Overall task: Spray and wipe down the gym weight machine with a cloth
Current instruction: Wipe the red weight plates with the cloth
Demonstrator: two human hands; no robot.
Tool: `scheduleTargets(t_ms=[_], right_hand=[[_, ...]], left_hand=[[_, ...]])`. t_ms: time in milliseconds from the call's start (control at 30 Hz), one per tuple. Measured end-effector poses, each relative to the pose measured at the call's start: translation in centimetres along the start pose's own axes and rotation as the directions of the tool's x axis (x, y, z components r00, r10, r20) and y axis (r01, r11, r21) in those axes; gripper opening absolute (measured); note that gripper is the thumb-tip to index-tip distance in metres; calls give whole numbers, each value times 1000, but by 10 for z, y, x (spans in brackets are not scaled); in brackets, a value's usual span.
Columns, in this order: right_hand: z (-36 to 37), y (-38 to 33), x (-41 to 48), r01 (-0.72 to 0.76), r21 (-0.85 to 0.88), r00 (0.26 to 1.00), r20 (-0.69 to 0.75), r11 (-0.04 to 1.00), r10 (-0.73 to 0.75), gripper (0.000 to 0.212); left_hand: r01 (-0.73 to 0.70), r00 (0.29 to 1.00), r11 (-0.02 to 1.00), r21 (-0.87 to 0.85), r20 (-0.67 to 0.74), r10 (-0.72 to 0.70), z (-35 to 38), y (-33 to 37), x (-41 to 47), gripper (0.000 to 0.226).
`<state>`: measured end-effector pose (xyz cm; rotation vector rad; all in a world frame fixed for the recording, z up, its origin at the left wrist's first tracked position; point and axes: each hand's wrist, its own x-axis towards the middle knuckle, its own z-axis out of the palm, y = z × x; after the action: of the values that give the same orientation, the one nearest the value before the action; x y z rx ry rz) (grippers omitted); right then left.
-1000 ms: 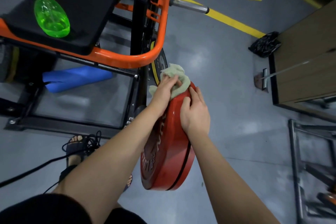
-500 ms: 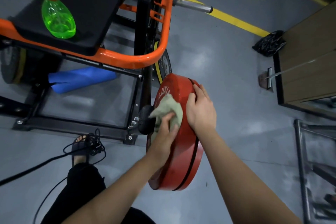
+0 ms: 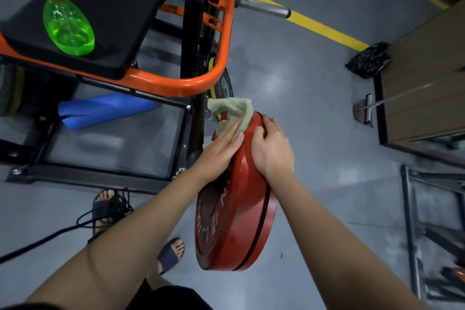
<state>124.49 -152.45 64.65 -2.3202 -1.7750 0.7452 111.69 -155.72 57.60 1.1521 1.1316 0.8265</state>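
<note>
A red weight plate (image 3: 234,221) stands on edge on the grey floor beside the orange and black weight machine (image 3: 201,80). My left hand (image 3: 221,148) presses a pale green cloth (image 3: 236,111) flat against the upper left face of the plate, fingers straight. Part of the cloth hangs loose above the plate's top. My right hand (image 3: 273,148) grips the plate's top rim, fingers curled over the edge. A green spray bottle (image 3: 66,27) with a white and orange trigger stands on the machine's black seat pad (image 3: 120,12).
A blue foam roller (image 3: 103,111) lies inside the machine's base frame. A black cable (image 3: 50,234) runs across the floor by my sandalled feet. A wooden cabinet (image 3: 425,83), a black bag (image 3: 368,60) and a metal rack (image 3: 412,221) stand to the right. A steel bar sleeve (image 3: 264,9) sticks out.
My left hand slid the cloth from the middle of the plate's face back up to its top edge. The right hand kept its hold on the rim.
</note>
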Motion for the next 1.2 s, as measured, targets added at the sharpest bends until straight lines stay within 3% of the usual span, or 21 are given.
scheduleTargets(t_ms=[333, 400, 500, 567, 700, 833, 967, 1100, 1200], right_hand=[[8, -22, 90, -62, -71, 978, 193, 996, 75, 54], [2, -33, 101, -45, 74, 992, 117, 996, 36, 51], [-15, -39, 97, -7, 397, 997, -66, 918, 37, 57], [-28, -34, 83, 15, 431, 997, -69, 902, 16, 53], [-30, -3, 12, 53, 232, 999, -6, 971, -53, 40], [7, 23, -44, 122, -1, 992, -41, 993, -122, 57], [13, 22, -48, 71, -10, 989, -126, 997, -72, 56], [13, 24, -48, 88, 8, 989, -116, 996, -87, 55], [13, 22, -44, 88, 16, 988, -125, 996, -86, 53]], left_hand=[[-52, 998, 985, -166, -50, 44, -2, -12, 1, 60], [-55, 997, 990, -130, -52, 49, -3, -11, 2, 55], [-96, 994, 994, -55, -57, 93, -6, -6, -1, 46], [-101, 994, 994, -31, -45, 100, -8, -4, -1, 46], [-140, 990, 990, 6, -28, 141, -2, -10, 2, 59], [-84, 996, 996, 15, -11, 84, -3, -4, 0, 49], [-41, 994, 981, -191, -107, 21, 8, 3, -3, 39], [-19, 990, 937, -348, -138, -32, 25, -13, -27, 40], [-110, 991, 940, -324, -115, 76, 35, -19, -75, 43]])
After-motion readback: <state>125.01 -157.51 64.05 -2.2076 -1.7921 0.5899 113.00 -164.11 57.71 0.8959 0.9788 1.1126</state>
